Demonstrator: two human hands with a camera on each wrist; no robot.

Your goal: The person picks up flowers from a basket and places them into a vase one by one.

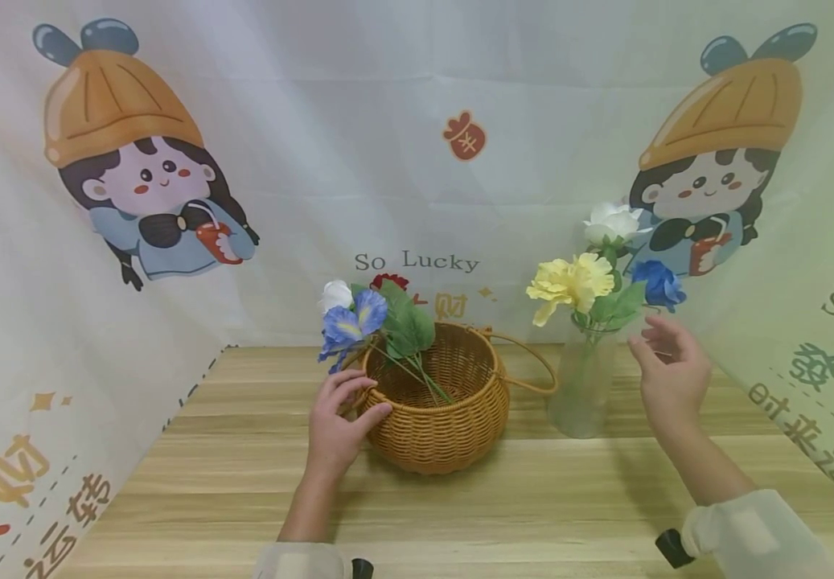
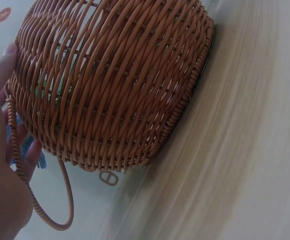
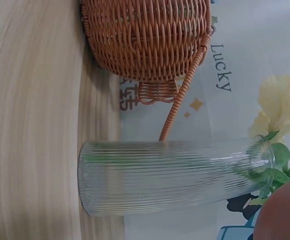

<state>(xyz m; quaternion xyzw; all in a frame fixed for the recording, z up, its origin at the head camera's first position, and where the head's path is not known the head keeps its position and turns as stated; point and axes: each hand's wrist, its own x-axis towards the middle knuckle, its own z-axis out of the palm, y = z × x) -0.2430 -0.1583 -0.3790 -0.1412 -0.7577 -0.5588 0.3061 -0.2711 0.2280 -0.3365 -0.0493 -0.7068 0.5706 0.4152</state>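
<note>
A round wicker basket (image 1: pixel 434 438) stands on the table. My left hand (image 1: pixel 344 418) holds its left rim, thumb at the front and fingers by the handle; the left wrist view shows the thumb (image 2: pixel 4 67) against the weave. A white flower (image 1: pixel 335 296), a blue-purple iris (image 1: pixel 351 322) and a red flower (image 1: pixel 390 281) lean from the basket. The ribbed glass vase (image 3: pixel 175 175) holds yellow (image 1: pixel 572 281) and white (image 1: pixel 614 223) blooms. Just below a blue rose (image 1: pixel 659 284), beside the vase's mouth, is my right hand (image 1: pixel 673 382), fingers loosely bent, thumb apart.
The wooden table (image 1: pixel 243 482) meets a printed cloth backdrop (image 1: pixel 330 121) behind and at both sides. Between basket and vase, the basket's handle (image 1: pixel 543 366) sticks out to the right, close to the glass.
</note>
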